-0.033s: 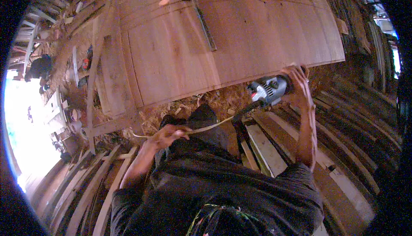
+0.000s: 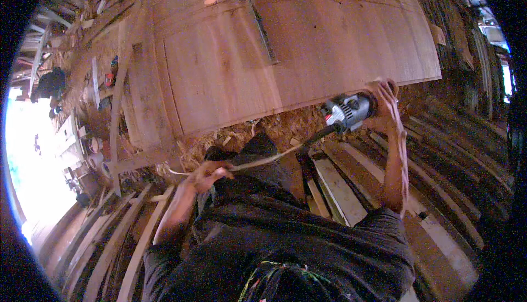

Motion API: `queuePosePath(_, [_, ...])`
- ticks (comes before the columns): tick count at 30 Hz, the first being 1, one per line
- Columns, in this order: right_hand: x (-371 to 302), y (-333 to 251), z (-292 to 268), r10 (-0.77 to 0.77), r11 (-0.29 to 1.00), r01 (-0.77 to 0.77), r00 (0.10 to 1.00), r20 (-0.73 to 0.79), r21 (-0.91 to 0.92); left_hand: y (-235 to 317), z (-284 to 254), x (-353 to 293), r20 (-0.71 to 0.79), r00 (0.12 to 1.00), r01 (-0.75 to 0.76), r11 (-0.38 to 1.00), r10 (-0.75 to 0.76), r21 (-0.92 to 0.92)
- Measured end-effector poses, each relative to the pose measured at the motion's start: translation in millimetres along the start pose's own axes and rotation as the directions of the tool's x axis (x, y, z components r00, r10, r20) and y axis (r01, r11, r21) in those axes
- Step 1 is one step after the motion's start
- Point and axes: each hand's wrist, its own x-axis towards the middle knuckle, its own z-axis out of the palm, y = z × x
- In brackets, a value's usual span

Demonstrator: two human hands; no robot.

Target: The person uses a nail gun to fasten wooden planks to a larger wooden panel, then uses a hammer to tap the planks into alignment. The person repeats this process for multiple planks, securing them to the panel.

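Observation:
My right hand (image 2: 382, 98) grips a corded power tool (image 2: 349, 113) with a vented grey body, at the near edge of a large wooden panel (image 2: 307, 55). The tool's working end is hidden from sight, so its exact kind is unclear. From its back a dark sleeve runs into a pale cord (image 2: 263, 161), which curves left in front of my body. My left hand (image 2: 210, 175) is closed around this cord, slightly blurred. On the panel lies a hammer (image 2: 262, 31) with its head toward the far side, and near it a small round orange piece (image 2: 211, 0).
Wood shavings (image 2: 219, 138) cover the ground below the panel. Long planks (image 2: 335, 184) lie stacked to my right, and more boards (image 2: 118, 233) lie at lower left. A wooden beam (image 2: 122, 82) crosses the left side. Bright light enters at far left.
My left hand has shifted a little left, with the cord. The power tool and my right hand have moved very slightly right. Panel and hammer look the same.

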Motion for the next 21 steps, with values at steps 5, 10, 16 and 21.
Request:
queuePosePath(5, [55.7,-1.8,-9.3,-0.106,0.992,0.114,0.985,0.136,-0.056,-2.6,-37.4,-85.1,-0.616,0.759,0.617,0.532,-0.21,0.58])
queuePosePath(10, [80.0,-3.3,36.1,-0.281,0.951,0.302,0.934,0.221,-0.071,-45.3,-35.0,-135.5,-0.532,0.696,0.708,0.585,-0.481,0.397])
queuePosePath(16, [67.4,34.9,69.4,-0.235,0.953,0.288,0.898,0.371,-0.092,-142.9,50.3,-144.9,-0.247,0.829,0.557,0.782,-0.502,0.281])
queuePosePath(21, [88.1,40.0,13.9,-0.099,0.961,0.211,0.867,0.488,-0.181,-78.2,90.2,-79.8,-0.433,0.859,0.496,0.651,-0.273,0.574])
